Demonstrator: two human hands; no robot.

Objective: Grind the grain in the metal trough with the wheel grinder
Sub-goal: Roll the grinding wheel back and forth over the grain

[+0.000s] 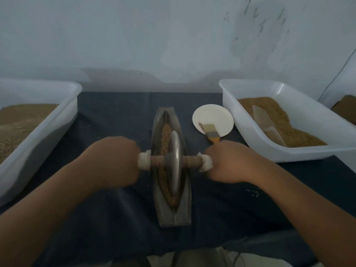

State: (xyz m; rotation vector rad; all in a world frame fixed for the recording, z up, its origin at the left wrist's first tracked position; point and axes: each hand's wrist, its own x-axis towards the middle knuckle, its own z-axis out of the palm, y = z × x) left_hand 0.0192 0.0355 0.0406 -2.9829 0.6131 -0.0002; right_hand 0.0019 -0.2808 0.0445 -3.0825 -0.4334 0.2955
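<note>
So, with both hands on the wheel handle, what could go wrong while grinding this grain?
1. The grain fills the narrow trough nearly end to end; a long push of the wheel may throw some onto the cloth.
2. Nothing visible fixes the trough to the cloth; it may slide.
3. The right hand, gripping the handle, is close to the brush and may knock it.

Left hand [113, 160]: grips the cloth-wrapped left end of the axle
Right hand [229, 162]: grips the right end
Wheel grinder [175, 162]: disc upright in the metal trough [171, 214]
Grain [165, 133]: a brown line along the groove (partly hidden by the disc)
Brush [211, 132]: lying on a white plate [213, 114], right of the trough
</note>
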